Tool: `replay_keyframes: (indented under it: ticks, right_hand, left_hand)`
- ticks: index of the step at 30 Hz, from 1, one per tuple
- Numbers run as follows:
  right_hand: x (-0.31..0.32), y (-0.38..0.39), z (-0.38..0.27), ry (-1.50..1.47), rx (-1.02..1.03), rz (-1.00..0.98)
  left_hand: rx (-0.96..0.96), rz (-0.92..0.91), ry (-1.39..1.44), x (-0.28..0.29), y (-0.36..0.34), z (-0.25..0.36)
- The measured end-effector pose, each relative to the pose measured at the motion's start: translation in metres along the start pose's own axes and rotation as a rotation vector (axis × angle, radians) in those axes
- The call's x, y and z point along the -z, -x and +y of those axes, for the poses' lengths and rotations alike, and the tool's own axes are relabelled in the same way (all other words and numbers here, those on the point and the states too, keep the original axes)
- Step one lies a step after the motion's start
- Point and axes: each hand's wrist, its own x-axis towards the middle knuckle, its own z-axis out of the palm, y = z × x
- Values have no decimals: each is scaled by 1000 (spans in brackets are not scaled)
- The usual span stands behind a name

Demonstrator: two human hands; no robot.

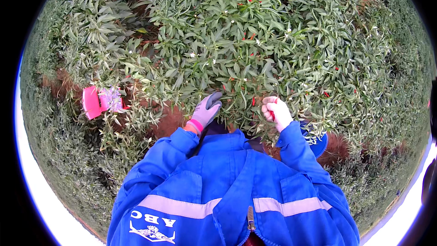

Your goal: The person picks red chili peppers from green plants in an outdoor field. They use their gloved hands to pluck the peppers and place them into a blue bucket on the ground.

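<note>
My left hand (205,110), in a lilac and grey glove with a pink cuff, reaches into the leaves with its fingers extended and slightly bent, holding nothing visible. My right hand (276,112), pale and apparently gloved, is closed on a red chilli (272,115). Both are at the near side of a dense chilli plant (236,41) with white flowers, green pods and red pods, one red pod (253,101) hanging between them. A blue container (318,146) sits just right of my right forearm, partly hidden by leaves and sleeve.
At the left, a pink plastic object with checked fabric (93,102) rests among the plants, its exact kind unclear. Reddish soil (168,120) shows between the rows, and more plants (63,164) surround me on both sides.
</note>
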Motion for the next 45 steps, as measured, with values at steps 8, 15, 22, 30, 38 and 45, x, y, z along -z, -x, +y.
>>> replay_keyframes:
  ticks: [8, 15, 22, 30, 38, 45]
  right_hand:
    - [-37, 9, -3, 1235, 474, 115]
    - [-32, -15, 21, 1690, 548, 205]
    - [-21, -9, 7, 1604, 375, 385]
    - [-35, -23, 18, 1439, 355, 393]
    - [-22, -44, 41, 1061, 263, 473]
    - [-29, -47, 30, 595, 339, 417]
  left_hand:
    - [-35, 113, -312, 11, -7, -8]
    - [46, 66, -21, 8, -3, -5]
    - [101, 21, 58, 15, -2, -18]
    - [106, 0, 48, 17, -8, -21]
    - [93, 10, 66, 18, -14, -26]
    - [122, 27, -130, 30, -20, -30]
